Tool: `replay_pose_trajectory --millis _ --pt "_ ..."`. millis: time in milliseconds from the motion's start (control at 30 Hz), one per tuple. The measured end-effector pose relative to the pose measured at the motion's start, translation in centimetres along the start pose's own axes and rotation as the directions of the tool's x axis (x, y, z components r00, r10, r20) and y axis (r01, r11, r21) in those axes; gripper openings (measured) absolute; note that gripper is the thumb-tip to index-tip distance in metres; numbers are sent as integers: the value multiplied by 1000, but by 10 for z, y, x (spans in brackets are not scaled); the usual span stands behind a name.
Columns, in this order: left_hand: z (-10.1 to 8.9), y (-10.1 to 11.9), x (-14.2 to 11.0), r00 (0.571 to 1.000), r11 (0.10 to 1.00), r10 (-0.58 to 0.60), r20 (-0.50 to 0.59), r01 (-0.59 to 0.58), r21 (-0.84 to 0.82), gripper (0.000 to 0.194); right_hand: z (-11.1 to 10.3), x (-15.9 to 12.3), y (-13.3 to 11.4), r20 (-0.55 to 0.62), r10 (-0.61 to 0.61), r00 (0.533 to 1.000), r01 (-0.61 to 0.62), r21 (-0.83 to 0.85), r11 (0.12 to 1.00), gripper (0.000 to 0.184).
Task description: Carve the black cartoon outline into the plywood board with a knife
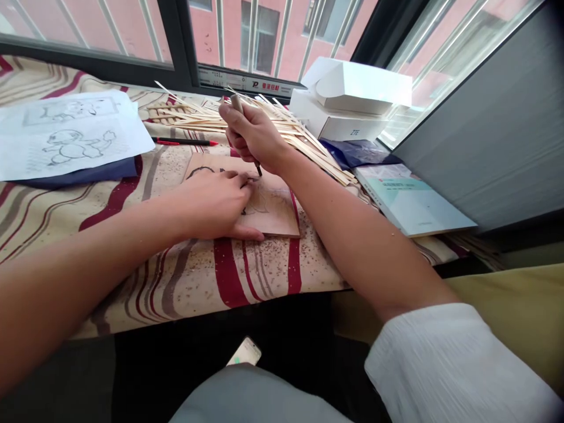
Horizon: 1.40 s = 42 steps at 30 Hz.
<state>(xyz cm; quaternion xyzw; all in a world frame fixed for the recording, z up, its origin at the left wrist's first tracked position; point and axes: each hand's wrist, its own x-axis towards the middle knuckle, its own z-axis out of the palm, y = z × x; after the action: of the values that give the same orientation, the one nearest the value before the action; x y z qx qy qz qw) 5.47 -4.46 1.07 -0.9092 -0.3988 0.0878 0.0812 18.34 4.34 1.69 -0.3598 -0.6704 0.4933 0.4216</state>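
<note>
R hand [253, 138] gripping stylus [237, 104] on wood board [277, 214], L hand [211, 202] flat on it.

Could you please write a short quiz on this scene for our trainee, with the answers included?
1. Which hand grips the pointed tool?
2. True or false: the left hand rests on the wooden board.
3. What letters are printed on the white box?

Key:
1. The right hand
2. True
3. ZTE
</note>
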Motion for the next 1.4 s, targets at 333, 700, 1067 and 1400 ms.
replay_pose_trajectory --millis 333,700,1067,1400 --pt "3 -2 2 998 998 18 -60 -21 -57 101 2 20 15 -35 55 998 -55 -1 998 46" --pt "1 -2 0 999 995 -33 -1 33 -97 105 -4 23 15 -31 194 980 -189 124 974 40" --pt "-6 4 -3 1000 1000 -6 27 6 1 102 -2 5 6 -238 39 971 -3 150 989 42" --pt "-6 3 -3 1000 1000 5 22 -5 6 105 2 10 11 -68 49 996 -39 131 991 47"
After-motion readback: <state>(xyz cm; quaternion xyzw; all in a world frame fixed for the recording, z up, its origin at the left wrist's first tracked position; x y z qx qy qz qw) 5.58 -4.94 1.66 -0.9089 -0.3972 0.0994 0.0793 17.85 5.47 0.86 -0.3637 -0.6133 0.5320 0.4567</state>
